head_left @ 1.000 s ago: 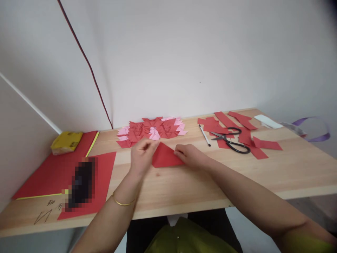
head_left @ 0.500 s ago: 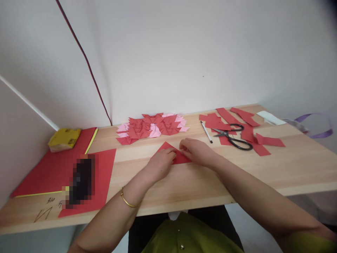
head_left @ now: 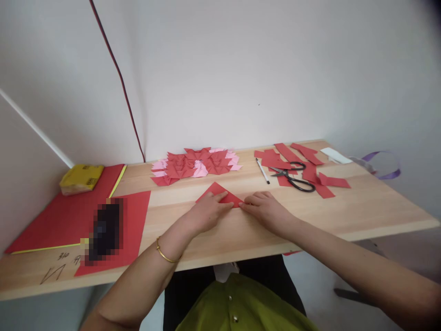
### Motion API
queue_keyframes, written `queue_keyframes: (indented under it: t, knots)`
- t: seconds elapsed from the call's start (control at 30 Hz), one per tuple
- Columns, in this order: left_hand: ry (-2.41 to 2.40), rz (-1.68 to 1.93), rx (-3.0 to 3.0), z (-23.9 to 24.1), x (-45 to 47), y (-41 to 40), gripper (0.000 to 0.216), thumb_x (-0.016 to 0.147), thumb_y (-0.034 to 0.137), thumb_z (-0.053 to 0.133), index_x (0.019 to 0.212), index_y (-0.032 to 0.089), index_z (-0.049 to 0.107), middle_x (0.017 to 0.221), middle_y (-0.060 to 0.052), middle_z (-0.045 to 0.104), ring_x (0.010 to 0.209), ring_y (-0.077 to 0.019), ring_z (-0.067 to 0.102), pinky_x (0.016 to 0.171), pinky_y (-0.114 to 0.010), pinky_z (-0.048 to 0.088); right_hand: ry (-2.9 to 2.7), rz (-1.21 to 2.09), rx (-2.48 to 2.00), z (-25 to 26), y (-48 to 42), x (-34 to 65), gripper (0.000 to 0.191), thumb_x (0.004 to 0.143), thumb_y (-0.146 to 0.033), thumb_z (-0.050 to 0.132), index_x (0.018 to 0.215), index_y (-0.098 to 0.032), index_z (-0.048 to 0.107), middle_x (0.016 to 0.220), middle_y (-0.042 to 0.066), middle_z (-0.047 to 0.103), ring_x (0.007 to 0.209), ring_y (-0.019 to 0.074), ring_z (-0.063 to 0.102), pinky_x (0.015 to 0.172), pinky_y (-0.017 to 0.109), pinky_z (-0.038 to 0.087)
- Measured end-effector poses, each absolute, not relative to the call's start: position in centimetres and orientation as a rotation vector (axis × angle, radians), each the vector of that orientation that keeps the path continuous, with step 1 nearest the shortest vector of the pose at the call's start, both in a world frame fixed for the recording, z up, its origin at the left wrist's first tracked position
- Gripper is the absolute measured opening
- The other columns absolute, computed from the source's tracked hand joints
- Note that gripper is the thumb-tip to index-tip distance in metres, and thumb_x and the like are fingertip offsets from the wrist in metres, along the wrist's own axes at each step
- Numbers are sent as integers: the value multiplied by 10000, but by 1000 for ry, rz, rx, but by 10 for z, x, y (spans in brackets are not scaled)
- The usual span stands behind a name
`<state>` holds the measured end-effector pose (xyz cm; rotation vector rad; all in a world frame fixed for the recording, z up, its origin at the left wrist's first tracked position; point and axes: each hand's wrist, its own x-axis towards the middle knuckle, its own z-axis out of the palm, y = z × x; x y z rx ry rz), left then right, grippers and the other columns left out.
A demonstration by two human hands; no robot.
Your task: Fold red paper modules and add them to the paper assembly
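A red sheet of paper [head_left: 216,187], folded into a triangle, lies on the wooden table in front of me. My left hand [head_left: 211,212] rests on its left part, fingers stretched apart and pressing it down; the palm hides that side of the paper. At the triangle's right corner, my right hand [head_left: 267,209] has its thumb and index finger on the paper, the other fingers curled in. The fingertips of both hands are close together but apart.
Behind stand rows of red and pink folded paper pieces [head_left: 181,165]. To the right lie scissors [head_left: 285,173], a white pen [head_left: 262,171] and red paper scraps [head_left: 312,174]. On the left are larger red sheets [head_left: 44,220], a yellow packet [head_left: 82,178] and a blurred dark object [head_left: 106,230].
My right hand has come down onto the triangle's right corner. The left fingers have spread out over the paper. The view has shifted slightly.
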<state>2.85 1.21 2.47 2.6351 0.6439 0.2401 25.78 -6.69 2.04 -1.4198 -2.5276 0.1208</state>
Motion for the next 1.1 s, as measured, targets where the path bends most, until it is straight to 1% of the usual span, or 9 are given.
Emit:
queue_keyframes:
  t: [0.1, 0.23, 0.37, 0.53, 0.57, 0.67, 0.77, 0.97, 1.1]
  knots:
    - [662, 207, 2734, 26, 26, 5, 385, 880, 279, 411, 1225, 214, 569, 1330, -151, 501, 1149, -292, 484, 947, -449, 346, -2593, 31, -1456, 26, -72, 255, 292, 895, -165, 449, 1140, -220, 598, 1040, 81, 631, 953, 206, 497, 858, 368, 282]
    - [674, 230, 2797, 27, 13, -6, 440, 873, 411, 448, 1237, 186, 549, 1357, -168, 462, 1155, -294, 457, 967, -455, 345, -2635, -101, -1498, 28, -76, 251, 294, 876, -159, 469, 1139, -208, 589, 1033, 96, 634, 954, 228, 484, 846, 394, 256]
    - [717, 319, 2752, 26, 1, -14, 441, 859, 421, 479, 1218, 177, 555, 1314, -167, 488, 1175, -289, 445, 986, -453, 361, -2641, -125, -1507, 30, -80, 253, 294, 864, -145, 475, 1120, -216, 600, 1034, 99, 639, 955, 232, 488, 843, 400, 249]
    - [780, 371, 2728, 22, 0, -19, 461, 829, 444, 525, 1194, 165, 564, 1246, -171, 510, 1149, -288, 463, 971, -457, 391, -2509, -3, -1586, 35, -73, 250, 235, 862, -143, 468, 938, -213, 679, 1020, 91, 655, 947, 221, 516, 808, 383, 283]
    - [785, 356, 2732, 22, 1, -19, 468, 823, 449, 533, 1194, 165, 565, 1237, -171, 514, 1143, -289, 466, 968, -458, 393, -2485, 30, -1554, 34, -69, 247, 247, 865, -137, 458, 945, -206, 680, 1033, 92, 652, 943, 214, 522, 811, 374, 300]
    - [786, 319, 2731, 23, 1, -19, 500, 817, 476, 528, 1201, 158, 563, 1246, -177, 509, 1152, -298, 457, 970, -459, 393, -2533, 142, -1280, 26, -56, 236, 294, 880, -142, 440, 1089, -198, 639, 1080, 96, 629, 945, 190, 529, 821, 335, 364]
    - [785, 310, 2724, 25, 0, -19, 521, 820, 492, 512, 1217, 157, 553, 1269, -175, 498, 1177, -300, 443, 991, -455, 380, -2602, 152, -1121, 17, -48, 231, 284, 885, -150, 444, 1092, -161, 639, 1033, 109, 629, 937, 195, 526, 823, 330, 402]
    - [819, 315, 2738, 24, -3, -22, 510, 834, 480, 493, 1180, 111, 565, 1282, -202, 484, 1179, -305, 456, 993, -439, 390, -2648, 91, -1164, 17, -59, 250, 288, 899, -133, 412, 1062, -129, 649, 1006, 116, 623, 930, 203, 520, 842, 333, 418]
    - [875, 410, 2744, 23, -9, -19, 405, 837, 452, 505, 1069, 143, 626, 1217, -178, 534, 1124, -297, 484, 966, -456, 397, -2637, 98, -1233, 20, -69, 253, 295, 886, -120, 420, 1078, -134, 642, 1018, 124, 618, 920, 208, 522, 842, 346, 412]
